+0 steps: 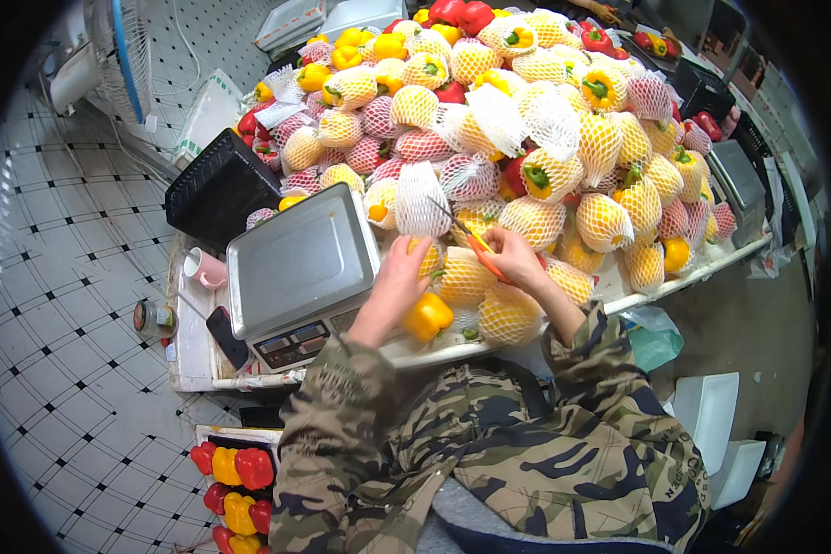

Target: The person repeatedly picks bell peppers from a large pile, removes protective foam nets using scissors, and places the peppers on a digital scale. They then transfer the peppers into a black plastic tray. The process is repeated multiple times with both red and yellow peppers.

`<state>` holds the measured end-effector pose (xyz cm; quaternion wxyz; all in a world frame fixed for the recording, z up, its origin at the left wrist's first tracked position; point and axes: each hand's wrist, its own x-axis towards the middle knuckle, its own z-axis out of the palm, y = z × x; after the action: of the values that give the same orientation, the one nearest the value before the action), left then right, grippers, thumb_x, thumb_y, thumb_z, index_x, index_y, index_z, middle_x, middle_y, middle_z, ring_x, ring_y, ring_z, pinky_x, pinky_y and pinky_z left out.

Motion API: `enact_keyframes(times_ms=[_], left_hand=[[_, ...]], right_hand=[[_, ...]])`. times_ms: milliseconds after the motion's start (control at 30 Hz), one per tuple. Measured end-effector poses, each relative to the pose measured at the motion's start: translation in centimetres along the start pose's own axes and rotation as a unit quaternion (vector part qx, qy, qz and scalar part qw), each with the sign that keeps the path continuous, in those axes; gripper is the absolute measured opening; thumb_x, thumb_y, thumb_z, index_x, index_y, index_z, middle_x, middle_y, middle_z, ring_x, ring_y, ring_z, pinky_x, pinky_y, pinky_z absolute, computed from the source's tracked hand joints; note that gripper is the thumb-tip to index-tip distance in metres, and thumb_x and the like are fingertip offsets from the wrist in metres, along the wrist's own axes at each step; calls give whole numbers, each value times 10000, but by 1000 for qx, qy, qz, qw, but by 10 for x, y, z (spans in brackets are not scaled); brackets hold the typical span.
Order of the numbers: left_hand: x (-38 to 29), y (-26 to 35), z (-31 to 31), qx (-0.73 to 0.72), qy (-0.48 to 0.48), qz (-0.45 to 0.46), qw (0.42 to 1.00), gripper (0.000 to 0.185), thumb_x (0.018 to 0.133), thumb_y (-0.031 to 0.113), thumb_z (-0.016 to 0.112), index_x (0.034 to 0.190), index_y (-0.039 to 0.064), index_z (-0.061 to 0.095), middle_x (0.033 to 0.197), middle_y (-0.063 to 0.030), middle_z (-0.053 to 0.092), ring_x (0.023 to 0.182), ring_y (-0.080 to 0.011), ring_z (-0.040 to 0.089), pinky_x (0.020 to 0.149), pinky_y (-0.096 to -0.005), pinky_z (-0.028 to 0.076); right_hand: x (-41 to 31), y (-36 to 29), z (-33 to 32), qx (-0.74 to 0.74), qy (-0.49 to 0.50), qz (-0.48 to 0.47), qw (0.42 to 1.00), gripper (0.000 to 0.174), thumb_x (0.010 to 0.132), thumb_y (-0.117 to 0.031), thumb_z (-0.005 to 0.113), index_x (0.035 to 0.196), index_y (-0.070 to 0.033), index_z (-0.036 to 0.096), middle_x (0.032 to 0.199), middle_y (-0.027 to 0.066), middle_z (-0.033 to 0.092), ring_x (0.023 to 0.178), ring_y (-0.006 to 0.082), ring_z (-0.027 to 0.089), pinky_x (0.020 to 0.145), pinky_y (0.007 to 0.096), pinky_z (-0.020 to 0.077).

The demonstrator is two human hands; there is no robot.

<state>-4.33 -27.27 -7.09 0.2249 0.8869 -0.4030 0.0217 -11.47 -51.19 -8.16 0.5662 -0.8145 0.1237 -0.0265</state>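
My right hand [516, 257] grips a pair of scissors [483, 251] with orange handles, their blades pointing up and left over the heap. Beside the scale, my left hand [403, 277] rests on a yellow bell pepper in a foam net [426, 255]; whether its fingers grip it is hard to tell. Just below that hand lies a bare yellow bell pepper [428, 316]. Close by are netted yellow peppers [465, 277] and a white foam net [422, 201]. The large heap holds red and yellow peppers, many in white nets.
A digital scale with a metal pan [298, 260] stands left of my hands. Around it are a black crate [221, 187], a pink mug [206, 269] and a phone [227, 338]. A tray of red and yellow peppers [239, 460] is at lower left, and a fan [121, 62] at upper left.
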Motion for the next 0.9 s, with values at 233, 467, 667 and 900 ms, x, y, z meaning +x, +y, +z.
enact_keyframes(times_ms=[233,467,667,900], left_hand=[[67,-12,8,64,-297,-149,941,840,581,257,830,1365,190,535,1222,-270,520,1179,-422,535,983,-438,471],[75,-69,20,-72,-242,52,966,887,559,359,875,1329,66,545,1357,-290,447,1277,-417,450,1092,-411,387],[82,-25,-52,-158,-103,-104,977,617,706,351,817,1155,11,565,1104,-221,625,1145,-324,592,985,-412,485],[59,14,-36,-708,133,-235,653,451,962,273,620,1281,19,428,1112,-104,612,947,-162,637,800,-298,544]], right_hand=[[-35,16,-30,137,10,17,990,252,828,-235,748,846,-39,590,674,-32,531,612,40,467,548,224,381],[-35,11,-11,81,49,-17,995,382,813,-319,800,909,-21,581,748,-12,563,686,62,473,637,246,423],[-39,-6,18,265,109,-49,957,355,789,-170,828,987,-34,566,770,-37,539,717,32,506,664,205,438],[-32,-51,63,314,143,-134,929,348,814,-101,810,1026,-51,538,852,-21,572,771,52,552,715,214,461]])
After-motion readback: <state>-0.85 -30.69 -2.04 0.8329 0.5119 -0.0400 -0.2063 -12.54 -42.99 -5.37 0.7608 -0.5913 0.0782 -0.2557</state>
